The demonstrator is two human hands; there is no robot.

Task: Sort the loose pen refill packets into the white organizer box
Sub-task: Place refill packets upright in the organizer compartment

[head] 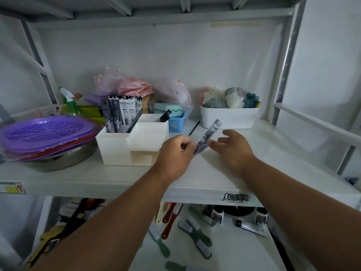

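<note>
Packet in hand, box beside it.
My left hand (176, 148) pinches a refill packet (207, 136); my right hand (233, 146) hovers relaxed, ready to steady it toward the white box (125, 151).

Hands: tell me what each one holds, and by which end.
Left hand pinches a refill packet by its near, lower end. Right hand is open, holding nothing.

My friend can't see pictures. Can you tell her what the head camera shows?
A left hand grips a pen refill packet over a white shelf, with the open right hand beside it. A white organizer box to the left already holds several packets.
</note>
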